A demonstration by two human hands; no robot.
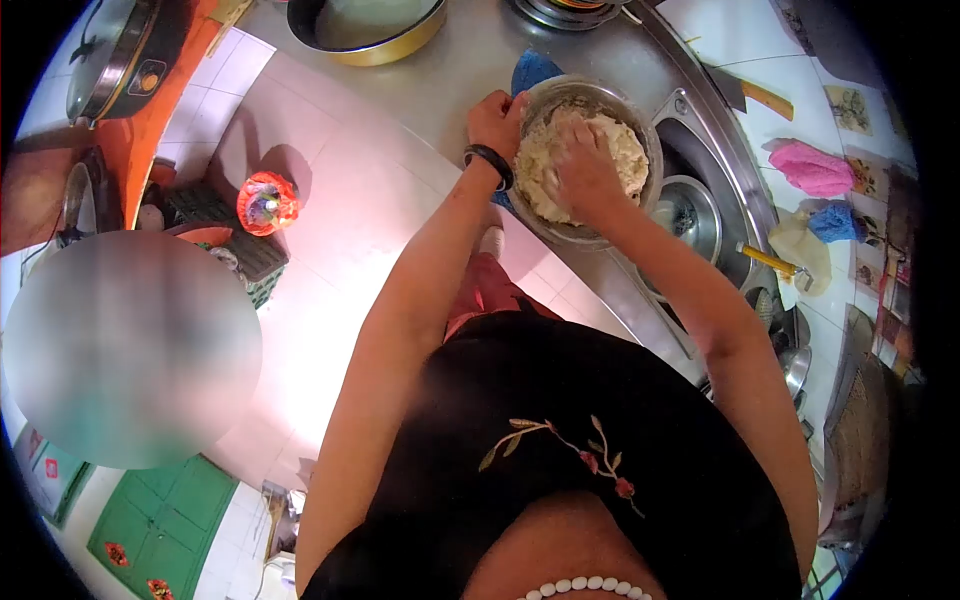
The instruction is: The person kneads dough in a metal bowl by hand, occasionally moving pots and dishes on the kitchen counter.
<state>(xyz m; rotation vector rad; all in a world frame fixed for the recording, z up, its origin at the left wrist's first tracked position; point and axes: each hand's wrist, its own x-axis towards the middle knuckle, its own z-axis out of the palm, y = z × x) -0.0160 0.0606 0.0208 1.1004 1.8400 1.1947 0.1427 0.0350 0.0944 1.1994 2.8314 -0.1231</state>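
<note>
A metal bowl (655, 165) holds a mass of pale, lumpy dough (628, 150). My left hand (494, 125) grips the bowl's left rim, its fingers curled over the edge. Inside the bowl, my right hand (583, 178) presses into the dough with bent fingers, partly blurred and partly hidden by it. A blue cloth (535, 68) shows beside the bowl and under its edge, on the steel counter (455, 85).
Right of the bowl is a sink (690, 130) with a metal basin (700, 225) in it. A yellow-sided pan (385, 50) stands at the back. Near the wall lie a knife (765, 100), a pink cloth (812, 168) and a yellow-handled tool (768, 260).
</note>
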